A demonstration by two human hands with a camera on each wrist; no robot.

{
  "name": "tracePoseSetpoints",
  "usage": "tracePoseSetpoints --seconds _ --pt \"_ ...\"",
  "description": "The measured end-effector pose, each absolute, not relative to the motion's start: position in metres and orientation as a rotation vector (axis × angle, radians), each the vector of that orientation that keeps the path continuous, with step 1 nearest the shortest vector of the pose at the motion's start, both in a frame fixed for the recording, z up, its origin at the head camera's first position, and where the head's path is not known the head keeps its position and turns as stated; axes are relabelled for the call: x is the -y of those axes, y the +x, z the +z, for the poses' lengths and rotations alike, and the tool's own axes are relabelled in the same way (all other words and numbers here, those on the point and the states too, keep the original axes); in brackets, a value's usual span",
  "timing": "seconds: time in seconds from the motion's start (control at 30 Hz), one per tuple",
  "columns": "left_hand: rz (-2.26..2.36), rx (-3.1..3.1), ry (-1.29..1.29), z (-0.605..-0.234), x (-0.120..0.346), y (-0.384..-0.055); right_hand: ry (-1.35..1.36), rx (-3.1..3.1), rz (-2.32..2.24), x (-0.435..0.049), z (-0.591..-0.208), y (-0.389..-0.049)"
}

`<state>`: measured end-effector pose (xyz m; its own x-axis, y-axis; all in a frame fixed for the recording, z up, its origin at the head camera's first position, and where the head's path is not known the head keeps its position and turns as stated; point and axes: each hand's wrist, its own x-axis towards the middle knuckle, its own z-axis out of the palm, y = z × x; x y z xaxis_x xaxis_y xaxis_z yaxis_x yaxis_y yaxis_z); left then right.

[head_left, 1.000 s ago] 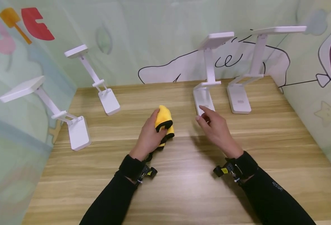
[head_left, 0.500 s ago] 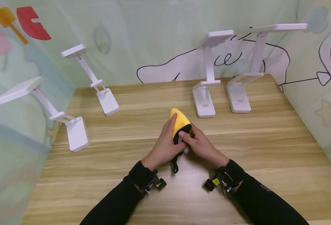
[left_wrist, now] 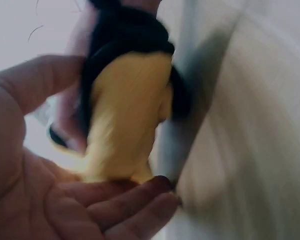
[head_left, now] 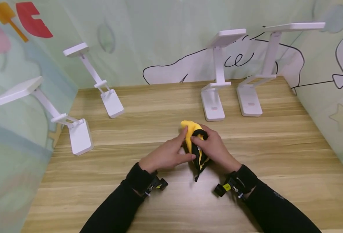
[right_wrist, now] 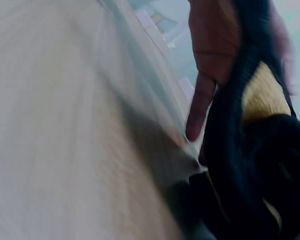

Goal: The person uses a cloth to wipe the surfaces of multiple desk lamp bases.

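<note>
A: Where's the cloth?
B: Yellow cloth (head_left: 196, 151), black-edged, bunched between both hands over mid-table. Looks lifted; can't tell if the lower tip touches wood.
A: Fingers?
B: Right hand (head_left: 216, 147) pinches it, thumb over the black edging. Left hand (head_left: 168, 153) is wide: thumb well apart at the edging, straight fingers under the yellow end. Reads as support, not grip.
A: Step?
B: My read: rearranging the cloth in hand. Folding or unfolding, can't tell which.
A: Next move?
B: I'd say it calls for a left pinch on a loose edge, right holding, so the layers can be squared up. Risk: the left slips and it bunches more.
A: Around it?
B: Wood tabletop (head_left: 148, 129). White lamps: front-left lamp (head_left: 47, 102), back-left lamp (head_left: 91, 70), inner right lamp (head_left: 219, 66), outer right lamp (head_left: 271, 55). Inner right is nearest, just beyond the right hand. No hand on any.
</note>
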<state>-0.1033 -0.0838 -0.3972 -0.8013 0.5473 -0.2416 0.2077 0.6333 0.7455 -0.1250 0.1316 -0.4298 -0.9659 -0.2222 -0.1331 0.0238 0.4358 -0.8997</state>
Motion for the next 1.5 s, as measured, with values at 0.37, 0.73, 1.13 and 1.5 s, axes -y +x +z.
tracePoseSetpoints --seconds 0.37,0.73,1.13,1.5 --pt "0.822 -2.904 0.34 -0.399 0.147 -0.146 -0.268 -2.646 -1.26 -0.152 -0.423 -0.127" --pt "0.616 -3.158 0.027 -0.397 0.224 -0.196 -0.479 -2.884 -0.857 -0.147 -0.422 -0.118" --pt "0.503 -3.126 -0.013 -0.405 0.26 -0.212 -0.579 -2.936 -0.732 -0.143 -0.423 -0.115" --pt "0.451 -3.099 -0.011 -0.407 0.259 -0.216 -0.584 -2.932 -0.745 -0.145 -0.426 -0.117"
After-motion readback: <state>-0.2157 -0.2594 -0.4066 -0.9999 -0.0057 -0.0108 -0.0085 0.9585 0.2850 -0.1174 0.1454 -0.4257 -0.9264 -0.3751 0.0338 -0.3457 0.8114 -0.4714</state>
